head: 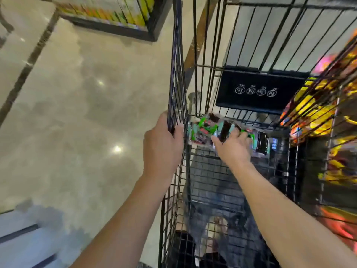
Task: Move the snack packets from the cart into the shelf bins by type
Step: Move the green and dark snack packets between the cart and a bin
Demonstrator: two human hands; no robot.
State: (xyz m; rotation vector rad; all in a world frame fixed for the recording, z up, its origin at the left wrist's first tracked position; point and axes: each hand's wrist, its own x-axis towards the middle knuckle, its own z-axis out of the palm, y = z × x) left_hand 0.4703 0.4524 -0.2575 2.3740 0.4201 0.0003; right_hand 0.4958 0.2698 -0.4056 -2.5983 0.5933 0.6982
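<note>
- The left hand (164, 138) is gripping the top rim of the left wire wall of the cart (176, 74), with its fingers curled over the wire and the thumb on the outer side.
- The right hand (232, 145) is reaching down inside the cart, forearm crossing the basket from lower right.
- The right hand is closing on a dark packet (225, 130), with the thumb lying on the packet's left side and the fingers on its right. The grip is narrow and round that one packet. Motion blur is softening the fingertips.
- The snack packets (202, 129) are lying in a heap at the far end of the cart floor, just below the front wall. Green and black wrappers are showing, with some red print; the lettering is too blurred to read.
- The dark packet is sitting in that heap, touching the green ones beside it.
- A black placard (258, 91) with four white round icons is hanging on the cart's front wall, above the heap.
- A shelf of packets (316, 113), yellow and orange, is showing through the cart's right wall, heavily blurred.
- A second shelf unit (116, 14), holding yellow-green boxes, is standing at top left, well apart from the cart.
- A glossy beige floor (77, 97) is reflecting ceiling lights to the left of the cart.
</note>
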